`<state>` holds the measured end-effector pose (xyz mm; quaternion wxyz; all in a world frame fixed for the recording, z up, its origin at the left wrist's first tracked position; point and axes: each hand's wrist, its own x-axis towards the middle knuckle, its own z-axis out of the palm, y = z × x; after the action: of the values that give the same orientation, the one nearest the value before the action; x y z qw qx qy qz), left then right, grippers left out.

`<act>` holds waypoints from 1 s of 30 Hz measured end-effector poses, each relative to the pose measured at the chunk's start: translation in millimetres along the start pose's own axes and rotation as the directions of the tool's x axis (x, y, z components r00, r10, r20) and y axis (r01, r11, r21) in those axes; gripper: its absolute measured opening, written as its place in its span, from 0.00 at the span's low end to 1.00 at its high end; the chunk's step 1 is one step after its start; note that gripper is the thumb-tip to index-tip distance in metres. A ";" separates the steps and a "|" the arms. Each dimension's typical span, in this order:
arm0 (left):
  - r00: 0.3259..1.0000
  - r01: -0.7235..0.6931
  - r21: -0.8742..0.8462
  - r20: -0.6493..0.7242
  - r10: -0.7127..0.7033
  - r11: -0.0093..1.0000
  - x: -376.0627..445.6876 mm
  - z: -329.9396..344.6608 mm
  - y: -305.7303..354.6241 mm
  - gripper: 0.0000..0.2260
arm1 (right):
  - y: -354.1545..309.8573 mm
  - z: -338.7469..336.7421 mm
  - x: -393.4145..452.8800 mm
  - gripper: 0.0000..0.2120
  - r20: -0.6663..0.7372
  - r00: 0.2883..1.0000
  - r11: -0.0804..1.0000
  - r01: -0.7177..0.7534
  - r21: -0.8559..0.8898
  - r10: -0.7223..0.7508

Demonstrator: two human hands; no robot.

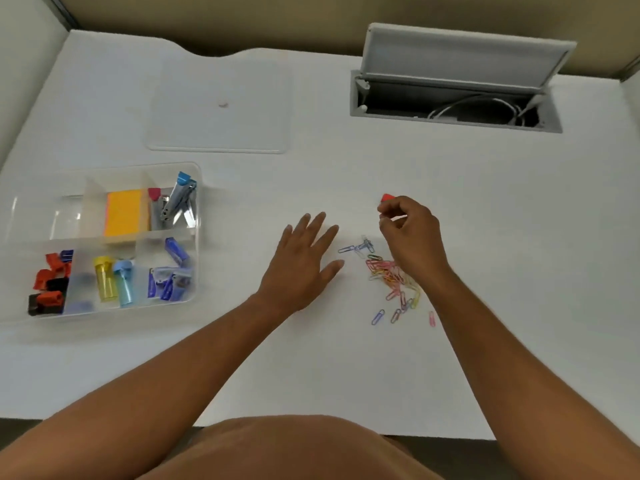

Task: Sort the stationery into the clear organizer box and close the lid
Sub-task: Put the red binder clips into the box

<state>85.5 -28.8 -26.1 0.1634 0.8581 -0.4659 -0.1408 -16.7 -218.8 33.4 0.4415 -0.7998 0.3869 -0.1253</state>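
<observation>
White desk (346, 358) here. Sitting on it: a clear organizer box (199, 216) at the left, its clear lid (221, 140) lying flat further back, and a scattered pile of colored paper clips (394, 282) toward the right. A cable hatch (453, 98) is propped open at the back right.

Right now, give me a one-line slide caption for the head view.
Right hand pinches a small red item above loose paper clips; left hand open on the table; organizer box part-filled, lid off.

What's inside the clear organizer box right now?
The clear organizer box holds binder clips, two small tubes, blue packets, sticky notes and staple removers. Anything beneath them is hidden.
</observation>
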 end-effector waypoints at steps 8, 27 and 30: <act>0.996 0.004 0.183 -0.085 0.012 0.983 6.2 44.0 -15.0 0.33 | 40.8 -19.1 50.9 0.16 0.089 0.984 0.942 0.173 -0.288 -0.153; 0.956 0.049 -0.423 -0.241 -0.165 0.905 -19.7 5.0 -9.0 0.24 | -8.7 35.3 11.1 0.06 0.102 0.995 0.987 -0.004 0.161 -0.013; 0.883 0.027 -0.305 -0.438 -0.166 0.952 -56.9 -13.5 -20.5 0.17 | -36.1 66.6 -10.5 0.09 0.210 0.977 0.967 -0.081 0.240 0.030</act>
<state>76.3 31.8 -17.3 0.3857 0.8558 -0.3446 -0.0091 30.7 -159.3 25.4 0.5783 -0.7361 0.3431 -0.0772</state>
